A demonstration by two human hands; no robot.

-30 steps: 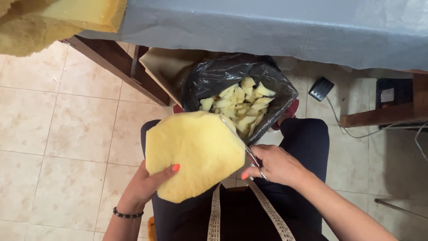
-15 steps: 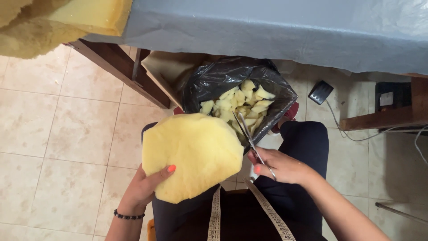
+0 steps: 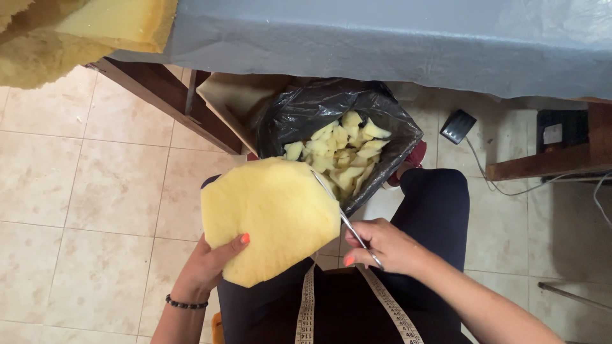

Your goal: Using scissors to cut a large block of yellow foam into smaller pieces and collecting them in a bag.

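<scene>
Left hand [image 3: 207, 271]: grip clenched on yellow foam sheet [image 3: 271, 216].
Right hand [image 3: 382, 245]: grip grasping scissors [image 3: 344, 220], blades at sheet edge.
Below: bag of foam scraps [image 3: 338, 153].

Foam sheet [image 3: 271, 216]: yellow, matt, soft-looking, finely porous face, cut edges slightly fuzzy. Foam offcuts [image 3: 338, 153]: same pale matt sponge. Bag [image 3: 306, 111]: black plastic film, glossy, crinkled. Scissors [image 3: 347, 223]: thin metal blades, bright sheen. Tape measure [image 3: 307, 306]: smooth flexible strip, cream. Counter [image 3: 395, 38]: grey cover, matt, smooth. Counter frame [image 3: 166, 102]: dark wood. Floor [image 3: 83, 185]: beige tile, low sheen, mottled.
</scene>
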